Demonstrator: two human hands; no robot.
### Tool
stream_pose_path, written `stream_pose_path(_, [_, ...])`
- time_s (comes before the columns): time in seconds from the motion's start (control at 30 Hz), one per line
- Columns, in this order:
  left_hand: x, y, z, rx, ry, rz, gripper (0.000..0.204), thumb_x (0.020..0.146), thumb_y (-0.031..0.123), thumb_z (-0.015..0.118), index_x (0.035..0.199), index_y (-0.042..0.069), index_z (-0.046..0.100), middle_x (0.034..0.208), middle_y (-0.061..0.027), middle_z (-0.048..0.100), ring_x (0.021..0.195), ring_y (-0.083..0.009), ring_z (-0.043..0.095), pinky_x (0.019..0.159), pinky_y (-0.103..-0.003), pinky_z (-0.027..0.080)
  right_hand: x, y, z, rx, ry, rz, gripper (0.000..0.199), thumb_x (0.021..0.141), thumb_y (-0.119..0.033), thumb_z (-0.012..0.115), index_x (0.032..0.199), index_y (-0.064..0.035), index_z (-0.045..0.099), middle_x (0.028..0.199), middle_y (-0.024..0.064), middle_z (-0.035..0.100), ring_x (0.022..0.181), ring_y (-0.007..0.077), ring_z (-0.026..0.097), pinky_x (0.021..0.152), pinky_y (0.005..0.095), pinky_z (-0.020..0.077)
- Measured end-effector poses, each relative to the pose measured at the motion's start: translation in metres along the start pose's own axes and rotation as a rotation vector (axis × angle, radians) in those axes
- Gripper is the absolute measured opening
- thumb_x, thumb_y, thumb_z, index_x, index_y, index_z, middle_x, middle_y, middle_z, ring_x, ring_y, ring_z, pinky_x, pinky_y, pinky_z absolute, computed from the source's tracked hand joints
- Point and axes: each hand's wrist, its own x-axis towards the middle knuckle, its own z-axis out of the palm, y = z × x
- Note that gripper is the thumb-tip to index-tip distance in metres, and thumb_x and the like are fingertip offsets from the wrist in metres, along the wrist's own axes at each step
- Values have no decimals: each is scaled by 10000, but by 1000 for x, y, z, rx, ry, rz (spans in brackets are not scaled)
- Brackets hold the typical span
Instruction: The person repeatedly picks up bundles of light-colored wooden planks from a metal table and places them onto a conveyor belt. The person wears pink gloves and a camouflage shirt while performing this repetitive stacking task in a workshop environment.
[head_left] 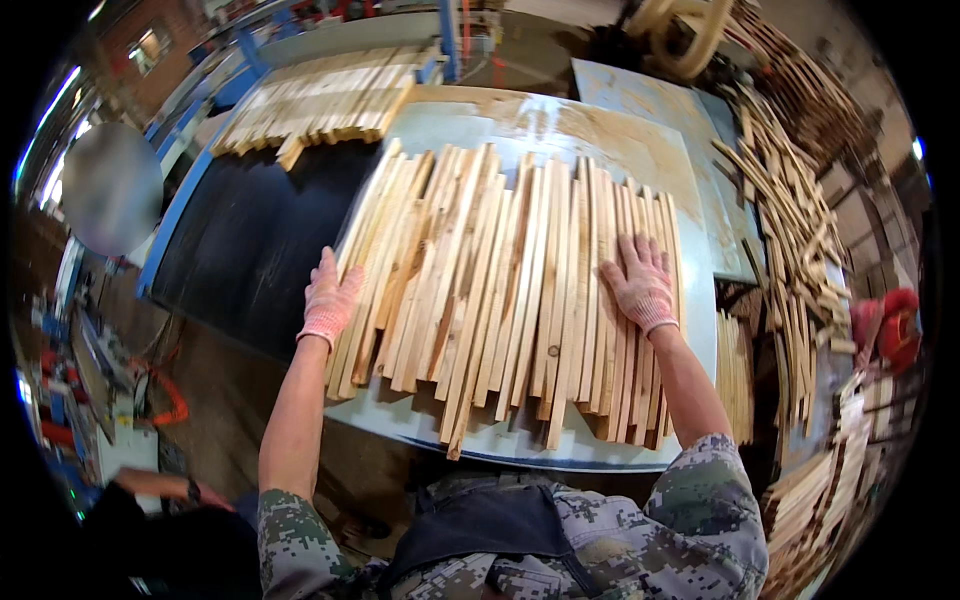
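Here, a row of pale wooden slats (500, 290) lies side by side on a grey worktable (520, 450). At the row's left edge the gloved left hand (330, 300) presses flat, fingers straight and together, gripping nothing. On the row's right part the gloved right hand (640, 285) lies flat, fingers spread, holding nothing. Beyond the row's far left, a second batch of slats (320, 100) rests on a blue-framed bench (200, 170).
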Motion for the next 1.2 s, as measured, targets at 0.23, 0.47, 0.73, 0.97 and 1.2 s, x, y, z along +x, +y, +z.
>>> stream_pose_path(0.23, [32,-1,0,-92,-49,90,840,1012,580,637,1624,45,425,1478,-280,618,1349,-418,616,1148,-450,472,6,-8,-13,-19,-71,52,770,1047,-589,530,1653,-129,416,1733,210,335,1623,414,251,1333,530,146])
stream_pose_path(0.47, [32,-11,-8,-296,-114,182,693,1017,356,683,1560,-33,496,1478,-232,642,1350,-316,629,1160,-389,459,-5,-100,3,6,-94,-188,815,1079,-620,464,1717,-152,265,1763,232,241,1655,391,164,1349,532,84])
stream_pose_path(0.73, [41,-17,-30,-710,-395,355,557,1087,242,569,1530,-92,513,1469,-147,640,1310,-214,605,1144,-342,448,-15,-89,-6,228,-7,50,856,1037,-559,574,1712,-136,262,1755,225,261,1651,366,189,1354,487,118])
stream_pose_path(0.97, [45,-28,4,-1339,-774,273,689,1128,413,506,1658,5,342,1651,-178,434,1478,-294,464,1249,-415,368,-59,8,-54,377,37,1000,722,1039,-544,570,1569,-62,483,1554,237,548,1454,380,517,1213,484,403])
stream_pose_path(1.2, [44,-49,-1,-803,-389,424,774,1126,515,484,1697,37,272,1697,-189,366,1504,-302,427,1263,-401,342,-72,2,-47,467,-76,1105,743,1002,-652,591,1405,-33,677,1384,195,710,1296,352,681,1093,455,539])
